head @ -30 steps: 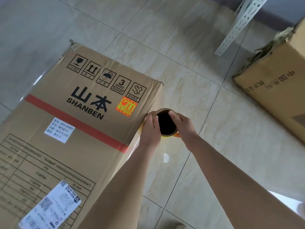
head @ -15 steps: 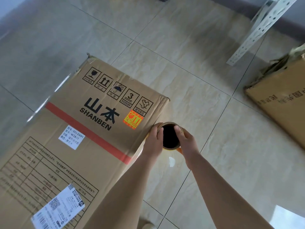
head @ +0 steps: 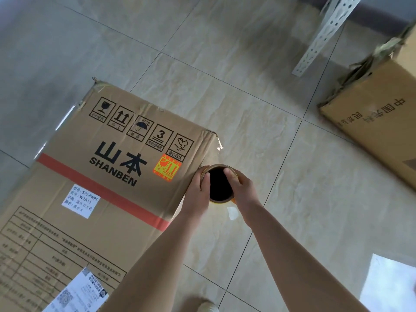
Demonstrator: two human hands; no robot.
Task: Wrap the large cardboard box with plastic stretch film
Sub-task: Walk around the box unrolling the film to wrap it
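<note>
Both hands clasp the stretch film roll [head: 220, 185] upright beside the large cardboard box [head: 94, 181] on the floor — left hand [head: 198, 192] and right hand [head: 242, 188] curled around its rim, thumbs hooked inside the core; the roll's lower length is hidden.

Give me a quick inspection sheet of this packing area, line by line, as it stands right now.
Surface: glossy beige tiled floor, bare around the work.
Job's things: large cardboard box lying flat, SHANBEN print up; film roll upright at its right edge, hollow core facing the camera.
Clutter: second cardboard box at right, torn top; white perforated metal bar behind.
Grippers: left hand and right hand both grip the roll's rim.
Cables: nothing seen.
Surroundings: a shoe tip at the bottom edge.
</note>
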